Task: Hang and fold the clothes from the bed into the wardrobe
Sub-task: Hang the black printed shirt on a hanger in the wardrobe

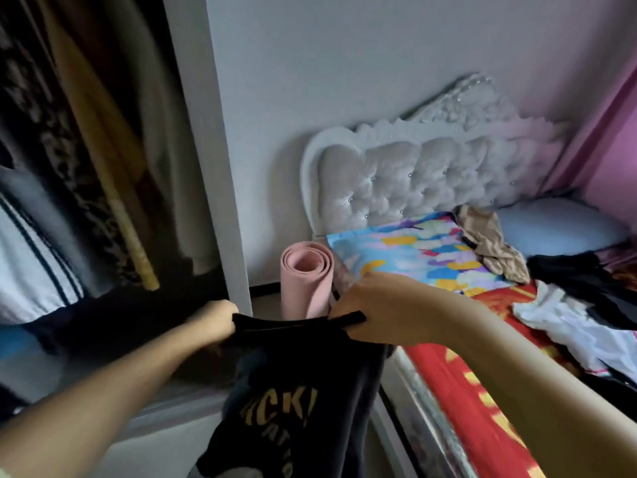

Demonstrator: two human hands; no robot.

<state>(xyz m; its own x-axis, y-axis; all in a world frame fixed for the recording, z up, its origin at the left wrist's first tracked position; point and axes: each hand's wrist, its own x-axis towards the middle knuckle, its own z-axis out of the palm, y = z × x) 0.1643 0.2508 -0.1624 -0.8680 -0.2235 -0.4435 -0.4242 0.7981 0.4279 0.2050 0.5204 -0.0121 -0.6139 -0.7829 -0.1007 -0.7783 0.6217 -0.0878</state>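
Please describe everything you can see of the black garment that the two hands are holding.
The black garment is dark, soft-looking cloth with yellowish printed letters on its front, only partly readable. The left hand and the right hand each grip one end of its top edge, pulling it fairly taut between them, and the rest hangs down loosely in folds. It is held in the air between the open wardrobe and the bed, in front of a rolled pink mat. Its lower end runs out of view.

A black cotton top with yellow letters (296,408) hangs down, held up by its two thin straps in front of the open wardrobe full of hanging clothes (86,160). More clothes in a messy pile, white and black (565,315), lie on the bed with the red cover (444,370).
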